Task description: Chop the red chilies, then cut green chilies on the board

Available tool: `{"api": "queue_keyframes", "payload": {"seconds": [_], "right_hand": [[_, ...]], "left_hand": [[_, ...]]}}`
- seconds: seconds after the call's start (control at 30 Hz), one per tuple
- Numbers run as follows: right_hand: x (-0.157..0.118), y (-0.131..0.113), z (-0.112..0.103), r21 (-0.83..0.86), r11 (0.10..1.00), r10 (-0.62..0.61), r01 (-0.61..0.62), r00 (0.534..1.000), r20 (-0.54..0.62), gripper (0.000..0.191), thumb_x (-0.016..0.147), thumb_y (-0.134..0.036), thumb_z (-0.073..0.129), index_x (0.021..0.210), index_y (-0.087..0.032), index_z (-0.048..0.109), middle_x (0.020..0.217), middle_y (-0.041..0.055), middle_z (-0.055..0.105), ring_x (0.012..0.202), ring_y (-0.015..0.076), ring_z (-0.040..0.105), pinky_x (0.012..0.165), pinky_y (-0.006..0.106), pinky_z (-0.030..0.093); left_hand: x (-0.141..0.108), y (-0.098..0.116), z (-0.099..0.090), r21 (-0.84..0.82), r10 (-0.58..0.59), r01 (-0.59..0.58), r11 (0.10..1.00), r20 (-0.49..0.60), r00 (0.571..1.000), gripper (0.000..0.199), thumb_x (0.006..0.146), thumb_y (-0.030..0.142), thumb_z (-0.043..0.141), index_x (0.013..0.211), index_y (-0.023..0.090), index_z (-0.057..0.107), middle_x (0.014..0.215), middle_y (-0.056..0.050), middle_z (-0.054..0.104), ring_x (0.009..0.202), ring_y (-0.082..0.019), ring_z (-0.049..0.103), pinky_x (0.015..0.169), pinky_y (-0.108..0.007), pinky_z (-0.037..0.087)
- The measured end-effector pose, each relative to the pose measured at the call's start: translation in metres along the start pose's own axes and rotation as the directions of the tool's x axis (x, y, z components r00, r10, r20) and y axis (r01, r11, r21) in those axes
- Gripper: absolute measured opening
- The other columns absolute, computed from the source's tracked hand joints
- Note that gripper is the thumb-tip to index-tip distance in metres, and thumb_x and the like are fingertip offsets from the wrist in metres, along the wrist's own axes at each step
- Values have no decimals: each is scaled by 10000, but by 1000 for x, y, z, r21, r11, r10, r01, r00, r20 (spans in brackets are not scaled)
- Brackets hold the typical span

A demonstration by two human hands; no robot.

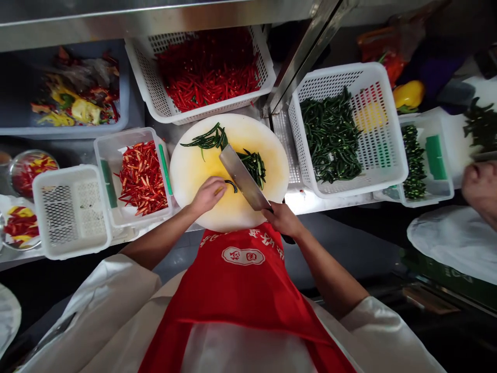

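A round white cutting board (190, 155), stained yellow, lies on the counter before me. My left hand (210, 195) is closed over its left side, fingers on a dark green chili pepper (232, 185) whose curved end sticks out to the right. My right hand (282, 219) grips the handle of a cleaver (243, 176); the broad blade slants up and left across the board. Whole green chilies (209, 139) lie at the board's top, left of the blade tip. Cut green chilies (255, 167) are heaped just right of the blade.
Behind the board stands a white basket of red chilies (209, 72). A basket of green chilies (330, 137) is at right, a tub of cut red chilies (142, 178) at left. A metal post (301, 57) rises behind. Another person's hand (479, 189) shows at far right.
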State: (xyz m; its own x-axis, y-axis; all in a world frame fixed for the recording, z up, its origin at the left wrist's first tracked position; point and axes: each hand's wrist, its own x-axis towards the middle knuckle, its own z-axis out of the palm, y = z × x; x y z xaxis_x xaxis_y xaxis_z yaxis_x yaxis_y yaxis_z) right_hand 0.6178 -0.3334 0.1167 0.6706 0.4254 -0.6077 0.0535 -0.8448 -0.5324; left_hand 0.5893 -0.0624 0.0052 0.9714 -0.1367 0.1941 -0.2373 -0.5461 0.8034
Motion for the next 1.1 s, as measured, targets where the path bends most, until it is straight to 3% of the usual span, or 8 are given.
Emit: {"api": "queue_keyframes", "payload": {"seconds": [0.07, 0.13, 0.4, 0.53, 0.63, 0.73, 0.87, 1.1], "right_hand": [[-8, 5, -14, -57, 998, 25, -23, 999, 31, 219, 911, -321, 428, 799, -188, 560, 609, 8, 592, 570, 143, 534, 562, 248, 325], [-15, 8, -26, -102, 995, 23, -15, 997, 73, 229, 916, -329, 425, 777, -194, 546, 589, 10, 588, 544, 141, 528, 549, 249, 315], [-13, 3, -48, -214, 970, -77, 112, 983, 165, 255, 925, -371, 429, 803, -193, 566, 605, 26, 610, 545, 149, 525, 534, 256, 298], [-16, 8, -56, -231, 950, -165, 211, 966, 201, 277, 942, -377, 406, 826, -192, 577, 689, 44, 652, 612, 163, 564, 567, 262, 311], [-26, 15, -59, -254, 925, -214, 283, 940, 266, 293, 958, -363, 390, 833, -190, 590, 696, 50, 660, 608, 165, 566, 578, 271, 306], [-33, 18, -59, -300, 886, -229, 353, 897, 379, 300, 965, -346, 385, 894, -190, 632, 697, 56, 667, 590, 165, 558, 570, 279, 285], [-30, 13, -53, -309, 865, -247, 396, 871, 426, 304, 968, -346, 376, 995, -203, 643, 753, 62, 684, 620, 166, 565, 581, 279, 285], [-20, 13, -37, -222, 950, -164, 218, 958, 236, 294, 932, -395, 405, 761, -195, 536, 660, 9, 595, 603, 146, 504, 566, 260, 305]], "left_hand": [[-11, 5, -1, 31, -160, 167, 985, -161, 974, 161, 948, 300, 497, 983, 191, 612, 999, -67, 617, 946, -176, 594, 851, -325, 511], [-18, 7, 1, 88, -238, 261, 961, -216, 947, 182, 927, 308, 534, 1024, 181, 622, 988, -72, 618, 916, -188, 597, 831, -333, 517], [-18, 12, 11, 248, -214, 241, 938, -134, 968, 209, 935, 241, 469, 946, 181, 669, 909, -67, 633, 886, -206, 586, 833, -353, 505], [-9, 10, -8, 214, -236, 277, 937, -201, 951, 191, 922, 228, 471, 897, 187, 657, 879, -56, 623, 856, -193, 583, 802, -327, 505], [11, -4, -33, 252, -215, 292, 922, -294, 931, 251, 906, 161, 420, 997, 180, 654, 1014, -74, 627, 972, -209, 575, 885, -345, 485], [33, -23, -54, 374, -150, 196, 907, -148, 978, 322, 851, 105, 411, 1046, 173, 658, 1103, -82, 610, 1028, -234, 557, 928, -382, 460], [37, -35, -65, 440, -121, 92, 893, 37, 992, 246, 846, 172, 466, 961, 169, 684, 981, -90, 603, 947, -247, 558, 870, -387, 462], [-34, -12, -54, 376, -103, 85, 923, 28, 994, 261, 934, 227, 430, 996, 189, 680, 956, -77, 621, 943, -216, 575, 857, -347, 471]]}}
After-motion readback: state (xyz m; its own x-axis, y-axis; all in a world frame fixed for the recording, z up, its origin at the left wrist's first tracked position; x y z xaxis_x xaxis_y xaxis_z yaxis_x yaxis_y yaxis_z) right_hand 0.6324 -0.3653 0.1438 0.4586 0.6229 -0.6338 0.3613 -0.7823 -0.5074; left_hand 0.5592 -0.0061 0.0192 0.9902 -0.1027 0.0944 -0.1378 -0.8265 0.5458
